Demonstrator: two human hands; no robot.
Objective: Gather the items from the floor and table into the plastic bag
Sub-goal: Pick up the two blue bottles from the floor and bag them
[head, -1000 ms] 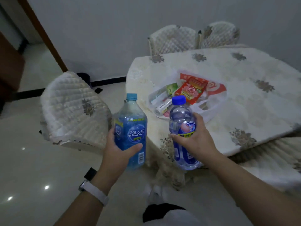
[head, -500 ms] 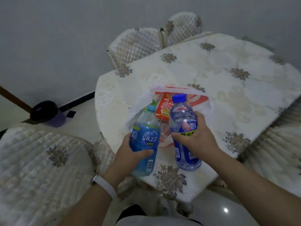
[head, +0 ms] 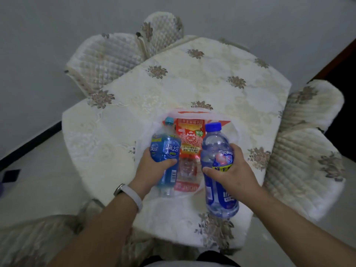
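Right grip (head: 236,171): fingers and thumb wrapped round the blue-capped water bottle (head: 216,143), held upright over the table's near edge, at the bag's right side.
Left grip (head: 152,168): wrapped round the teal-capped blue bottle (head: 165,151), which leans away over the bag's left part.
Plastic bag (head: 234,132): open on the table (head: 192,74), red snack packet (head: 189,140) showing between the bottles.
Change: the teal-capped bottle has moved further over the bag than half a second ago.
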